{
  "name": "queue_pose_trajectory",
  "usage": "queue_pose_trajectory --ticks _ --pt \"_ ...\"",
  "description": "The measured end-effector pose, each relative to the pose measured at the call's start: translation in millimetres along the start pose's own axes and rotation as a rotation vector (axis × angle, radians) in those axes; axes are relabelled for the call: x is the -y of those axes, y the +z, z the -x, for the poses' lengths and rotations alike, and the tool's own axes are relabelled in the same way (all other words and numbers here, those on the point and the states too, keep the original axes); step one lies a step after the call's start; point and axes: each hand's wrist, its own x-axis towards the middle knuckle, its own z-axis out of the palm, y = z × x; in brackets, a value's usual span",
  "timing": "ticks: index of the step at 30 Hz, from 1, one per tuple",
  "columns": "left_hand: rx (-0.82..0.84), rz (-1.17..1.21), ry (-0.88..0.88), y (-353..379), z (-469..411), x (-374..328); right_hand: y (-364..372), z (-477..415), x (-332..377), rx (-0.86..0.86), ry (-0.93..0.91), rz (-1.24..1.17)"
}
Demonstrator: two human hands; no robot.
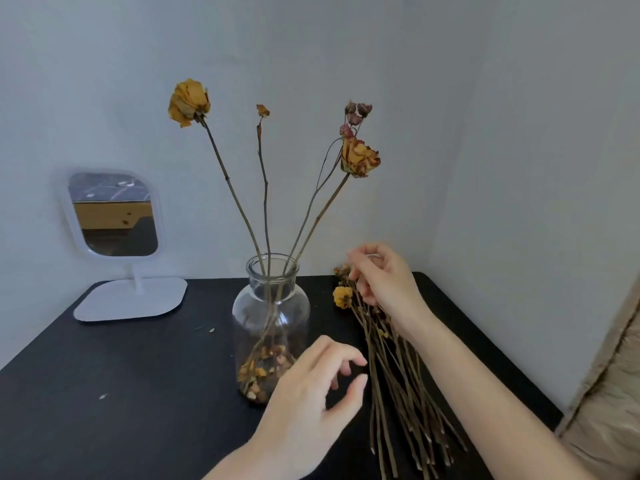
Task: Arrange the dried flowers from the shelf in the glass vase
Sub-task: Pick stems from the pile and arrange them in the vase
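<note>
- Picking out the next stem looks to be the step in hand: seen from the head camera, several dried flowers (189,102) stand in the glass vase (272,306), and most of the bunch is not yet in.
- The bunch (398,386) lies on the black table (121,393) just right of the vase, heads toward the wall and cut ends toward the person.
- The right hand (384,278) reaches over the head end of the bunch, wrist raised and fingers curled down among the blooms beside a small yellow head (343,296). I cannot tell whether it pinches a stem.
- The left hand (311,386) hovers between the vase and the stems, fingers apart and loosely bent, holding nothing.
- The next move, I'd judge, calls for easing one stem free without snagging its neighbours, then threading its end into the narrow neck.
- A white mirror (114,216) stands at the back left, well apart.
</note>
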Motion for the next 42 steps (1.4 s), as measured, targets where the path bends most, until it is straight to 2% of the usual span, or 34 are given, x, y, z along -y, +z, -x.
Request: queue_pose_trajectory --ticks 2,5,8,12,16,20,25,30,36,42 --pt "0.067 -0.016 -0.056 25.1 -4.9 9.0 -20.3 -3.3 -18.0 -0.065 0.087 0.012" --pt "0.062 -0.066 -0.224 57.9 -21.1 28.6 -50.3 -6.6 -47.9 -0.127 0.218 0.176" --pt "0.041 -0.059 -0.481 80.8 -42.3 46.9 -69.8 -7.0 -72.7 -0.007 0.298 0.411" --pt "0.148 -0.066 -0.703 99.1 -64.0 66.9 -73.8 -11.1 -89.2 0.159 0.353 0.619" --pt "0.231 -0.010 -0.845 108.7 -77.2 76.0 -71.6 -18.6 -97.4 0.159 0.323 0.744" --pt "0.279 0.026 -0.901 112.5 -84.2 80.0 -73.5 -22.9 -105.0 0.094 0.289 0.799" --pt "0.245 0.125 -0.981 112.3 -87.0 85.2 -66.3 -28.3 -110.5 0.152 0.277 0.770" --pt "0.235 0.212 -1.028 114.0 -87.0 85.1 -47.4 -38.3 -116.3 0.189 0.354 0.801" --pt "0.218 0.278 -1.060 114.0 -87.5 83.1 -36.8 -46.4 -112.3 0.151 0.439 0.886" --pt "0.185 0.320 -1.049 115.1 -86.0 85.0 -38.3 -48.1 -108.5 0.131 0.569 0.756"
